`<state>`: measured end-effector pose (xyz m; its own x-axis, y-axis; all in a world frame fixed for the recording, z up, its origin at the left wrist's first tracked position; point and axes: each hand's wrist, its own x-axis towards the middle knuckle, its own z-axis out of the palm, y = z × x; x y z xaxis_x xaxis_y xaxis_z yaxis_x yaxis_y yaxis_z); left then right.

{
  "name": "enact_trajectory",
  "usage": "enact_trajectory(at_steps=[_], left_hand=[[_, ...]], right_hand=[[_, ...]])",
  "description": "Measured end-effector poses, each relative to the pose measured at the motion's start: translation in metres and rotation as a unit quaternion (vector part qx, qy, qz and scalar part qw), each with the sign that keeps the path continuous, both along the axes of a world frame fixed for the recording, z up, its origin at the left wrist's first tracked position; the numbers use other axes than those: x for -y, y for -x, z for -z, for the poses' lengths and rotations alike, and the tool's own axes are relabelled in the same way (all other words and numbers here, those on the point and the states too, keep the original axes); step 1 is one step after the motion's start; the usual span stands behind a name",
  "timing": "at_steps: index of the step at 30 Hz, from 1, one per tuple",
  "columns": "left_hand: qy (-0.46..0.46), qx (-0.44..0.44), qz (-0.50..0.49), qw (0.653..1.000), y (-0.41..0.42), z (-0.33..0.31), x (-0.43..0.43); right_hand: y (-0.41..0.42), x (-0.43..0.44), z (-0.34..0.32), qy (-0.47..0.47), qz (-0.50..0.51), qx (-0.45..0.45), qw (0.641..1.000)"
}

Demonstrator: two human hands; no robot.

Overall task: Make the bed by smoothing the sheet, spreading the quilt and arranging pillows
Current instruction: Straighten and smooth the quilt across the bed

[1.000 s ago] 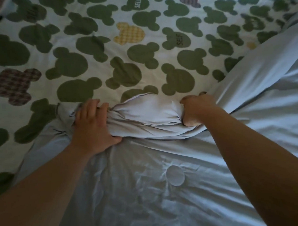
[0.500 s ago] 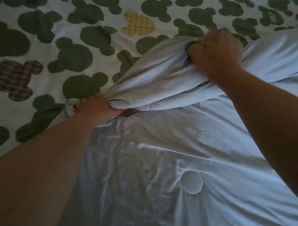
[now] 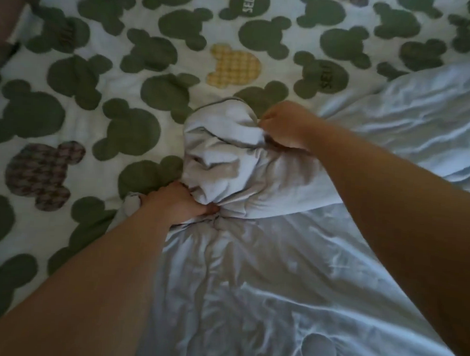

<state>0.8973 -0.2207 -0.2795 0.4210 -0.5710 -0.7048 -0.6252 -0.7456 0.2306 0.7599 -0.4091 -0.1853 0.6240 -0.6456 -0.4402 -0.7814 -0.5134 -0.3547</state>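
Note:
A pale blue quilt [image 3: 291, 274] lies crumpled over the right and lower half of the bed. Its edge is bunched into a rounded wad [image 3: 221, 161] in the middle of the view. My left hand [image 3: 176, 205] grips the lower side of that wad, fingers closed in the fabric. My right hand [image 3: 284, 126] is a fist clutching the wad's upper right side. Under it lies the white sheet [image 3: 77, 122] printed with dark green mouse-head shapes, covering the left and top. No pillow is in view.
A yellow checked mouse-head patch [image 3: 233, 66] and a brown houndstooth one [image 3: 44, 175] mark the sheet. A dark strip at the upper left corner [image 3: 3, 19] looks like the bed's edge or something beside it.
My right hand, raised high with stretched quilt half a second ago, has come back down toward the left hand. The quilt edge between both hands is now bunched into a wad.

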Motion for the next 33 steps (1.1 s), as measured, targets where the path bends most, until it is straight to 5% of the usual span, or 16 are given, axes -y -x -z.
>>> enact_trajectory(at_steps=[2,7,11,17,19,22,23,25,27,33], left_hand=[[-0.010,0.002,-0.001,1.000,0.000,-0.001,0.001],[-0.024,-0.003,0.003,1.000,-0.005,0.008,0.005],[-0.045,0.006,-0.007,0.999,-0.001,-0.005,0.006],[-0.057,0.023,0.005,0.998,0.005,-0.019,0.009],[-0.058,0.025,0.001,0.998,0.005,-0.019,0.009],[-0.053,0.025,-0.004,0.998,0.005,-0.017,0.009],[-0.048,0.020,-0.001,0.999,0.005,-0.017,0.009],[-0.045,0.011,0.009,0.999,0.004,-0.018,0.009],[-0.043,0.011,0.002,0.999,0.005,-0.022,0.010],[-0.074,0.031,-0.018,0.997,0.007,-0.026,0.012]], right_hand=[[0.004,0.015,-0.002,0.040,0.029,0.000,0.999],[-0.012,0.021,0.010,0.050,-0.098,-0.225,0.968],[-0.013,0.020,0.019,0.103,-0.087,-0.220,0.966],[-0.030,0.031,-0.002,0.210,0.125,0.065,0.967],[-0.053,0.036,-0.035,0.259,0.167,0.217,0.926],[-0.091,0.020,-0.060,0.341,0.092,0.464,0.812],[-0.097,0.016,-0.053,0.327,0.042,0.480,0.813],[-0.091,0.014,-0.012,0.221,-0.021,0.373,0.901],[-0.057,0.015,0.034,0.093,-0.017,0.176,0.980],[-0.001,-0.006,0.072,0.250,0.015,0.094,0.964]])
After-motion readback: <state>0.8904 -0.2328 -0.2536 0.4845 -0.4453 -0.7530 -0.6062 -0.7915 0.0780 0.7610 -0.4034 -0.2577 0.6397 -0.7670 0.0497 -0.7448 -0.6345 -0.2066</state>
